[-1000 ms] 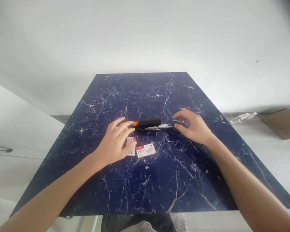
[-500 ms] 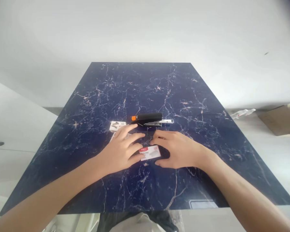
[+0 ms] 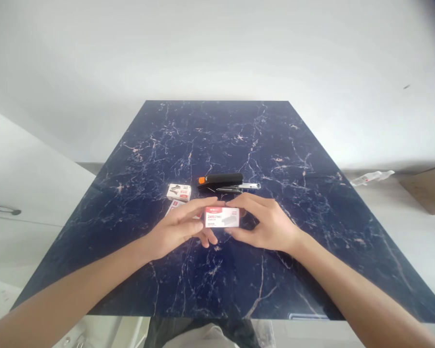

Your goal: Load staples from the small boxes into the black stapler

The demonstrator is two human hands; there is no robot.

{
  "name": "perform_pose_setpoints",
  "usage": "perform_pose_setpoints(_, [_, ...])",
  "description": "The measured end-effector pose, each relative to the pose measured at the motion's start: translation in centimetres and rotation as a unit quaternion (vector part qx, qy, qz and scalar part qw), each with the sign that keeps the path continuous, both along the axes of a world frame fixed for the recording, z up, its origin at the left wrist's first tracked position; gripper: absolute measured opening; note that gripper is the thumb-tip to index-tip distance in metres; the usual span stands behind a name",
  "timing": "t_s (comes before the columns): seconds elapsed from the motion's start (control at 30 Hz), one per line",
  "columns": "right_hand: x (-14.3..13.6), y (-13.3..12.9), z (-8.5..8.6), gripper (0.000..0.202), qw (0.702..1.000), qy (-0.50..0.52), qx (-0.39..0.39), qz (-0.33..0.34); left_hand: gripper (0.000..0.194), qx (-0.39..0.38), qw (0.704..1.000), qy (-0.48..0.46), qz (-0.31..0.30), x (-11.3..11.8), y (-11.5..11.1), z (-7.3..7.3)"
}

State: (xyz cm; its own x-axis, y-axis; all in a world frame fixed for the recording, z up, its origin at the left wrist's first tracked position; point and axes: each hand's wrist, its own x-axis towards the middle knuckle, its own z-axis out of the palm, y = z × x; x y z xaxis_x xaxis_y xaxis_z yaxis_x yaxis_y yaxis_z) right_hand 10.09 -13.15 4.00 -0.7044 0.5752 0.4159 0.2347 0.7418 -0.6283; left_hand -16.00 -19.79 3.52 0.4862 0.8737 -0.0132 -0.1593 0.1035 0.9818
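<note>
A small white and red box of staples (image 3: pixel 222 218) is held up between my two hands, with its printed face toward me. My left hand (image 3: pixel 177 227) grips its left end, thumb in front and index finger along the top edge; the other fingers hang below. At the right end, my right hand (image 3: pixel 266 222) holds the box between thumb and fingers. Just beyond lies a black stapler (image 3: pixel 223 181) with an orange end, its metal magazine (image 3: pixel 252 185) sticking out to the right. A small white box (image 3: pixel 179 191) with a tool pictured on it sits past my left hand.
Another white and red item (image 3: pixel 173 207) lies partly hidden behind my left hand. Everything rests on a dark blue marble-patterned table (image 3: pixel 217 140). A cardboard box (image 3: pixel 427 188) and a clear plastic item (image 3: pixel 372 178) stand off the table's right side, and a white wall rises behind.
Both hands have closed on the box of staples, which lay on the table, and it is now lifted and turned to face me. The view has shifted slightly.
</note>
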Motion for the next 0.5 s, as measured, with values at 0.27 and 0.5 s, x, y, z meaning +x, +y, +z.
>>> perform_pose_setpoints(0.27, [-0.07, 0.01, -0.22, 0.035, 1.000, 0.004, -0.008, 0.002, 0.034, -0.082, 0.996, -0.025, 0.022, -0.13, 0.32, 0.02])
perform_pose_setpoints(0.5, [-0.23, -0.21, -0.01, 0.042, 1.000, 0.013, -0.020, -0.007, 0.025, -0.038, 0.997, -0.011, 0.063, -0.03, 0.27, -0.44])
